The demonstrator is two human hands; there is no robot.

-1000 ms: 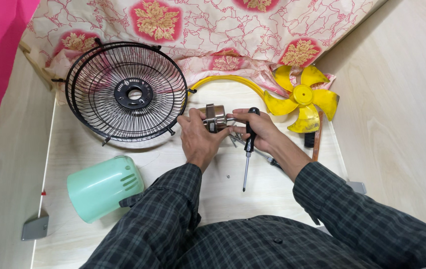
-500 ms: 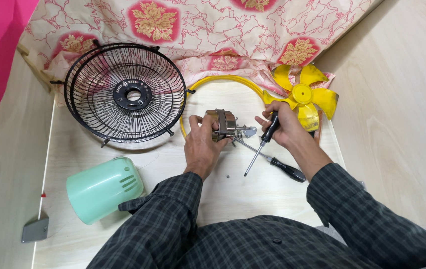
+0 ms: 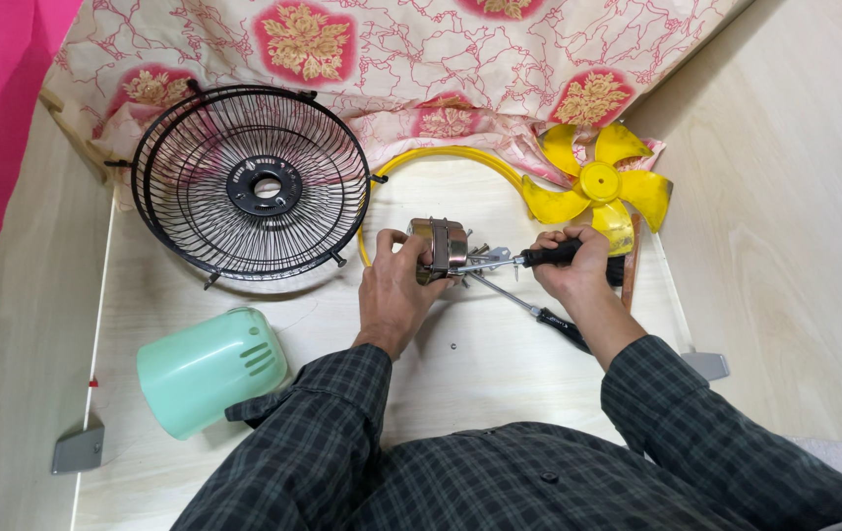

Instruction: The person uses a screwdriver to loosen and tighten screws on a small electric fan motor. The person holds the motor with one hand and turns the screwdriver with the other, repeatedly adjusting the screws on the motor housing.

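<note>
Metal and shiny, the small fan motor (image 3: 439, 246) is sitting in the middle of the pale wooden table (image 3: 500, 383), and I am gripping it with my left hand (image 3: 396, 285), fingers closed around its body. My right hand (image 3: 571, 267) is closed on the black handle of a screwdriver (image 3: 524, 260), and I am pointing its shaft left, into the motor. A second screwdriver (image 3: 539, 315) is lying just near of it. The black wire guard (image 3: 252, 185) is resting far left, the yellow fan blade (image 3: 600, 187) far right, the mint green housing (image 3: 210, 369) near left.
</note>
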